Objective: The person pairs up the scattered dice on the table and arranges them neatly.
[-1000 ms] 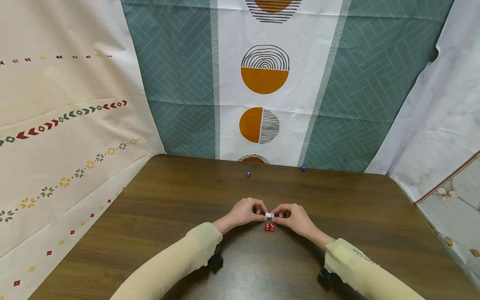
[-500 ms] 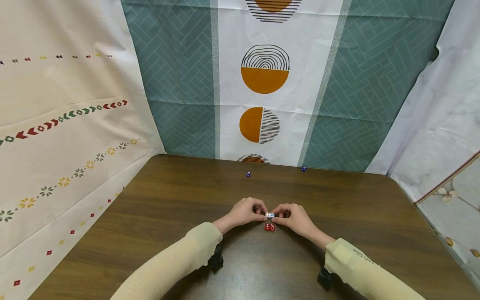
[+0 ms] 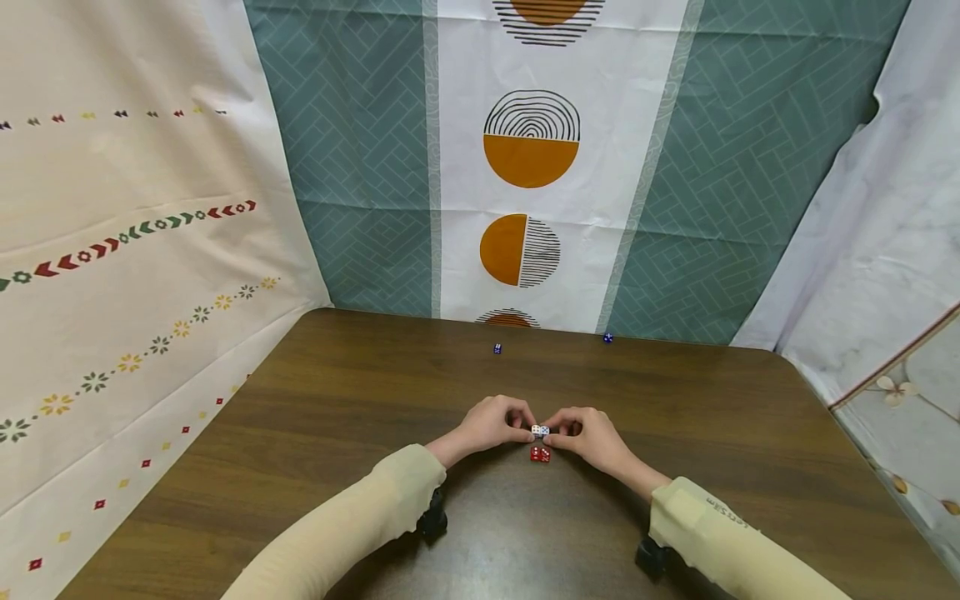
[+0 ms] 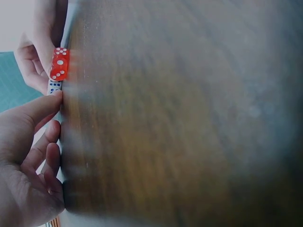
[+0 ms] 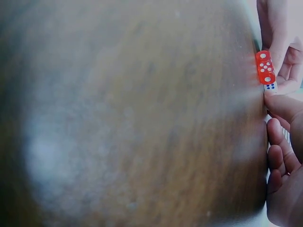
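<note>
Two white dice sit side by side at the middle of the table, the left white die (image 3: 536, 430) touching the right white die (image 3: 545, 431). My left hand (image 3: 491, 422) pinches the left one from its outer side with thumb and forefinger. Mirroring it, my right hand (image 3: 591, 435) pinches the other from the right. Just on the near side of them is a pair of red dice (image 3: 540, 454), set together and touched by neither hand. In the left wrist view the red dice (image 4: 59, 64) partly cover a white die (image 4: 55, 86) with blue pips.
Toward the back of the brown wooden table (image 3: 375, 367) lie two blue dice, one left of centre (image 3: 497, 349) and one farther right (image 3: 608, 338). A patterned cloth (image 3: 360, 167) hangs behind the table's far edge, with more cloth at both sides.
</note>
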Action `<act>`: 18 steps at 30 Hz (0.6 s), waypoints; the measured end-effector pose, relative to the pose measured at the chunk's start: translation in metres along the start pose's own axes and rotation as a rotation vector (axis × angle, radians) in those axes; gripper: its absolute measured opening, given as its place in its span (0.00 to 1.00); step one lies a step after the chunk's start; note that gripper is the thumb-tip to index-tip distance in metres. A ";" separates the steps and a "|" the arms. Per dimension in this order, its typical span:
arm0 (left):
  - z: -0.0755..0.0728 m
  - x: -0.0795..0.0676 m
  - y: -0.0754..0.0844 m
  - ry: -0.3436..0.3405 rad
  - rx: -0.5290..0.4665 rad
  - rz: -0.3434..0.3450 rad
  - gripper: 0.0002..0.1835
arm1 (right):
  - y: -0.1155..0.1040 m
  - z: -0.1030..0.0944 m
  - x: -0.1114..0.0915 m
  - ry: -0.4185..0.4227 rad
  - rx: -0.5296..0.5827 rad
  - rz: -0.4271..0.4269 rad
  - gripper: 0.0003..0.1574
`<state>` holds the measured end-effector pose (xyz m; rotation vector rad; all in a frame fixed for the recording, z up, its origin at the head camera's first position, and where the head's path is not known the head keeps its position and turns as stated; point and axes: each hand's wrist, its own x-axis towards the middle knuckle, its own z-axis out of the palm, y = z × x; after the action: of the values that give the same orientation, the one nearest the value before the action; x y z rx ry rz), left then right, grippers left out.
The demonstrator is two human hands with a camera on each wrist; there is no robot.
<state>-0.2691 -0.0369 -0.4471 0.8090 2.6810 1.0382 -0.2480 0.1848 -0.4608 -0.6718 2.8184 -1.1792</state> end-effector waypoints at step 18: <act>0.000 0.000 0.000 -0.003 0.008 0.013 0.04 | -0.003 -0.002 -0.001 -0.017 0.012 0.023 0.08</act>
<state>-0.2692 -0.0369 -0.4473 0.8295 2.6822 1.0288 -0.2466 0.1846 -0.4581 -0.6439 2.7954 -1.1799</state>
